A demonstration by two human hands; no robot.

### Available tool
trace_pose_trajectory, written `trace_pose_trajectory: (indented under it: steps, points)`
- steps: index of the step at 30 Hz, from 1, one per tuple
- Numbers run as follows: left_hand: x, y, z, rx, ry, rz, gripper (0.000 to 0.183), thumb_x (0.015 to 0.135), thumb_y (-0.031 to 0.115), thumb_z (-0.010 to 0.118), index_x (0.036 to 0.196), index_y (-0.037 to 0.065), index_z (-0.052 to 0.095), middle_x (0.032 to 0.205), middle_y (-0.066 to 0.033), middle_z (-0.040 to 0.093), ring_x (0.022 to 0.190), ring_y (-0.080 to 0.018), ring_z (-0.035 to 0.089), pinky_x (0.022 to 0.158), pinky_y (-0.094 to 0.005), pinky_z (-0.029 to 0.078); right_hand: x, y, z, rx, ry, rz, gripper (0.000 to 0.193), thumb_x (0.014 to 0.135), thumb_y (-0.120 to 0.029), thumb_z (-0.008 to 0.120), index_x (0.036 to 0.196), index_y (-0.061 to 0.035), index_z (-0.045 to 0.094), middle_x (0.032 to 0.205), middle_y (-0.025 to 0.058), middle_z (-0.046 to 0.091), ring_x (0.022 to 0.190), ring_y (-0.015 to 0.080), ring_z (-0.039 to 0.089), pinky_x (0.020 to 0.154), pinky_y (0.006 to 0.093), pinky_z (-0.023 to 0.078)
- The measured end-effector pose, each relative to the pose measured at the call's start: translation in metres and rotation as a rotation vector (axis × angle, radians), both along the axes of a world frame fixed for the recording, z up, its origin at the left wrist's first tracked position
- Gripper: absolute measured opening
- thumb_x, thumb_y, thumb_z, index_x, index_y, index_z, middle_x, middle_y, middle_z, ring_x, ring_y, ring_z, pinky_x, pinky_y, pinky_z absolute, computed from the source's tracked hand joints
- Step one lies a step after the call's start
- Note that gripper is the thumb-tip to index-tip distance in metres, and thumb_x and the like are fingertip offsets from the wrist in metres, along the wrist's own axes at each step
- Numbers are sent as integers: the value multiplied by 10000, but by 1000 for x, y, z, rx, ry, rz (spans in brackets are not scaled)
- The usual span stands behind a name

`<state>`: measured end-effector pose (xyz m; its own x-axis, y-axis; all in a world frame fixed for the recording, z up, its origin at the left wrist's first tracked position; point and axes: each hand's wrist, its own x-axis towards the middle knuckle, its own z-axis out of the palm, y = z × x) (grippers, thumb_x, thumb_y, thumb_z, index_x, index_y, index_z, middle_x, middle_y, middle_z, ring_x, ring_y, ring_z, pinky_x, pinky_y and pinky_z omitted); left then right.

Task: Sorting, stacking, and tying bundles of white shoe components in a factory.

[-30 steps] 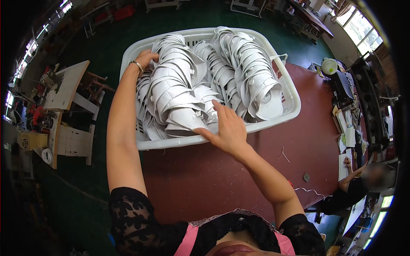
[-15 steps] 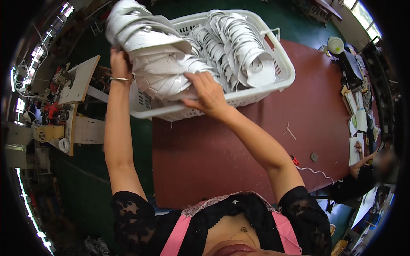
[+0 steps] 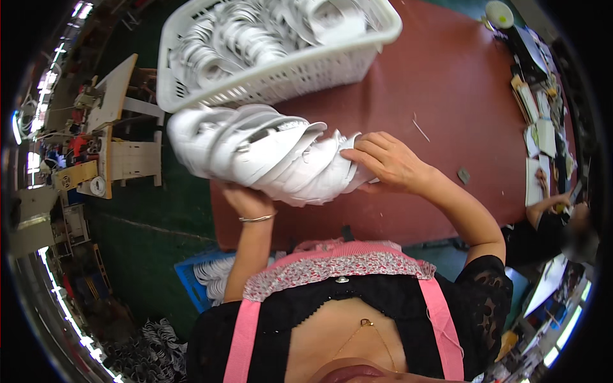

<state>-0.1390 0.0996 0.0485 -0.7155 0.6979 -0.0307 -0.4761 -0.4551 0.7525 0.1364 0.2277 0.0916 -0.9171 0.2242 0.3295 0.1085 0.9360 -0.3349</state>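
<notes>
Between my hands, above the table's near left part, lies a long stack of nested white shoe uppers [image 3: 268, 150]. My left hand [image 3: 248, 201] supports it from below, the fingers mostly hidden under the stack. At its right end, my right hand [image 3: 389, 161] grips the edge of the last pieces, fingers on top and thumb below. Beyond the stack stands a white plastic basket [image 3: 281, 83] with slotted walls. Several rows of similar white uppers [image 3: 252, 41] fill it.
The dark red table [image 3: 440, 83] bears thread scraps [image 3: 420, 127] and a small grey piece [image 3: 463, 175]. A blue crate [image 3: 191, 281] with white pieces stands low on the left. Sewing machine tables [image 3: 131, 159] are farther left. Another person [image 3: 543, 236] sits at the right.
The stack has come out of the basket and toward me, now lying more level. My right hand has moved right to its end; the left has come nearer. The basket sits higher in view.
</notes>
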Motion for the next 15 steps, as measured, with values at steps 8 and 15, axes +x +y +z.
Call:
trace_pose_trajectory:
  steps: [8, 15]
  points:
    - [134, -87, -221, -1052, -499, -282, 378, 988, 150, 418, 1335, 3, 444, 1320, -170, 514, 1206, -313, 542, 1002, -487, 479, 108, -68, -171, -234, -231, -359, 828, 674, -259, 726, 1417, -68, 413, 1383, 170, 449, 1279, 360, 419, 1045, 497, 349]
    - [98, -105, -223, -1060, -484, -640, 533, 986, 359, 478, 1368, -2, 391, 1367, -228, 475, 1287, -346, 469, 1070, -450, 414, 147, -119, -220, -1181, 134, -1120, 564, 885, -177, 650, 1394, -62, 437, 1422, 119, 449, 1276, 293, 450, 1082, 435, 337]
